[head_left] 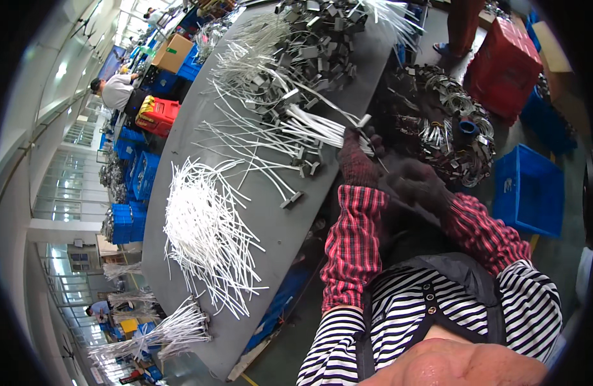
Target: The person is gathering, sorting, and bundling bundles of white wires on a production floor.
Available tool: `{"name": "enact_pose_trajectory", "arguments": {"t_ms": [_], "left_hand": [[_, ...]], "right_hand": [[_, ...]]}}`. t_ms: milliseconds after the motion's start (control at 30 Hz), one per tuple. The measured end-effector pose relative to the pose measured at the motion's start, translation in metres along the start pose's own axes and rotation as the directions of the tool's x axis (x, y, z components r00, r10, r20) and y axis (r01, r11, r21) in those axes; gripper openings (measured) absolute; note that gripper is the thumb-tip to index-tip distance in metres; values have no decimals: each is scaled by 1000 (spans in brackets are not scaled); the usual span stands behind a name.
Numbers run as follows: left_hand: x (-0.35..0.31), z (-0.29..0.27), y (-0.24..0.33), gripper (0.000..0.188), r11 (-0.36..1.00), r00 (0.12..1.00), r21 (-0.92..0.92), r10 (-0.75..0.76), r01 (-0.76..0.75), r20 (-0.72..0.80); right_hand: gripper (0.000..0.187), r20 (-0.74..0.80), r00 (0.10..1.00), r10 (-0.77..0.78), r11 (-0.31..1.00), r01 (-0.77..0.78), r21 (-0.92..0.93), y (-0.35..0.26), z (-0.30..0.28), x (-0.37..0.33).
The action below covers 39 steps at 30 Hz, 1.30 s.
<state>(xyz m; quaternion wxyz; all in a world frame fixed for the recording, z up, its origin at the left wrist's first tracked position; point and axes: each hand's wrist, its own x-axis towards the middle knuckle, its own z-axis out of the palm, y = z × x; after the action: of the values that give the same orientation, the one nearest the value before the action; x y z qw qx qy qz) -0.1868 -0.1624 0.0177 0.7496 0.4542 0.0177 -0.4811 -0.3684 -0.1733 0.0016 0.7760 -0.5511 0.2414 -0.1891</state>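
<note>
My left hand point(359, 161), in a dark knit glove, is closed round a bundle of white cables point(314, 127) at the table's right edge. The cables stretch left from the fist, over the grey table point(277, 238). A small pale block point(364, 120) shows just above that hand. Close beside it on the right is my right hand point(420, 183), also gloved and smeared by motion, so its fingers cannot be made out. A thin dark strand point(382, 166) lies between the two hands; which hand it belongs to is unclear.
Loose white cables point(203, 225) lie heaped on the table's near left. Cables with grey connectors point(325, 48) pile up at its far end. Coiled cables point(460, 122) lie right of the table, near a blue crate point(528, 190) and red container point(504, 67). Another person point(116, 92) works far left.
</note>
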Motion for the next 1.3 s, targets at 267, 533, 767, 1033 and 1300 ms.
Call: {"name": "enact_pose_trajectory", "arguments": {"t_ms": [267,533,767,1033,1300], "left_hand": [[35,0,20,31,984,984,-125,106,-124,-142],[19,-40,-28,28,961,970,-132,236,-242,-61],[-13,-58,-25,28,944,947,-95,307,-315,-96],[-37,-56,-27,33,963,967,-130,220,-236,-126],[-70,-44,-1,30,888,892,-89,452,-451,-10]], "right_hand": [[25,-621,759,195,883,-412,-226,81,-130,-169],[24,-813,561,156,819,-534,-211,162,-222,-329],[24,-828,555,78,790,-541,-289,183,-239,-352],[20,-833,540,118,795,-554,-247,204,-239,-371],[27,-692,643,329,853,-517,-75,159,-191,-266]]}}
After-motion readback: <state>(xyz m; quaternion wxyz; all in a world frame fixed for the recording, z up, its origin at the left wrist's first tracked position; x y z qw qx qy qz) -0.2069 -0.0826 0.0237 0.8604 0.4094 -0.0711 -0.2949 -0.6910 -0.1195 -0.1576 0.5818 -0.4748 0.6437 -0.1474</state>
